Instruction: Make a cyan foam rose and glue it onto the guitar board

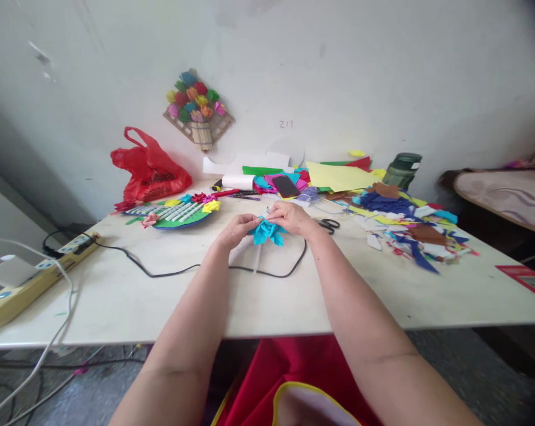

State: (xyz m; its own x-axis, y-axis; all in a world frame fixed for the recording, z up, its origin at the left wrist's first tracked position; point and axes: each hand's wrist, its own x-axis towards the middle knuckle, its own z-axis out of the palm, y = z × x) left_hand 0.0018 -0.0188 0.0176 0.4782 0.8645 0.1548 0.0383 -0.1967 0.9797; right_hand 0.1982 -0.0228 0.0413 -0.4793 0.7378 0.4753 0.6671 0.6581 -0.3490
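Note:
Between my two hands is a blue paper flower [268, 232], its pointed petals hanging downward above the white table. My left hand [240, 229] pinches the flower's left edge with thumb and fingers. On the other side, the fingers of my right hand [288, 216] are closed on its top and right part. A pale, thin strip [257, 259] shows below the petals; whether it joins the flower I cannot tell. Just right of my right hand lie black-handled scissors [328, 225], partly hidden behind my wrist.
A black cable [161, 275] crosses the table from a power strip [41, 278] at left. Behind it lies a green disc [182, 222] with paper rolls and flowers. Paper scraps [409, 225] heap at right, near a bottle [402, 171]. A phone [286, 186] and red bag [152, 171] sit at back.

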